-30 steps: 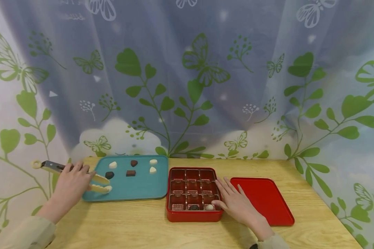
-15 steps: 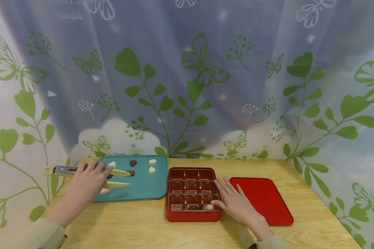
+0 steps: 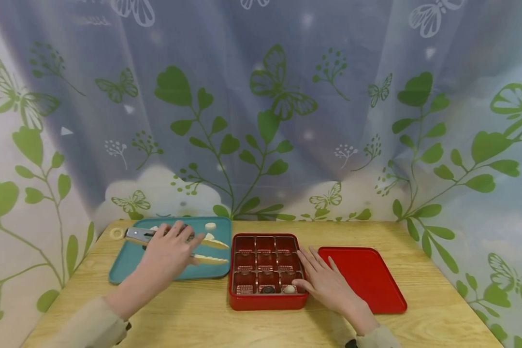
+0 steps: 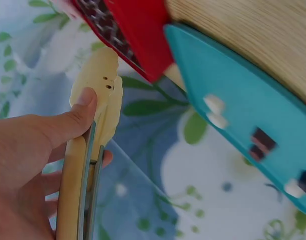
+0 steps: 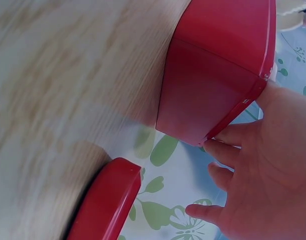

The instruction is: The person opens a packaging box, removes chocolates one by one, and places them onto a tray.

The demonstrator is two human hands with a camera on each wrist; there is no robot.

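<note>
My left hand (image 3: 169,251) grips a pair of tongs (image 3: 210,260) with cream scalloped tips, over the right part of the teal tray (image 3: 128,263). Their tips stand apart near the red box (image 3: 267,303), with no piece visible between them. In the left wrist view, the thumb presses along the tongs (image 4: 95,70). My right hand (image 3: 328,285) lies with straight fingers against the box's right side; the right wrist view shows fingertips (image 5: 220,150) at its rim. In the box's front row, a dark chocolate (image 3: 267,290) fills the middle compartment and a white chocolate (image 3: 289,289) the right one.
White pieces (image 3: 210,225) and dark pieces (image 4: 263,140) lie on the tray; my left hand hides some in the head view. A red lid (image 3: 361,280) lies right of the box on the wooden table (image 3: 191,314). A patterned curtain (image 3: 226,121) hangs behind.
My left hand and the tongs have moved right across the tray, from its left end to beside the box. My right hand has stayed at the box. The box's contents look the same.
</note>
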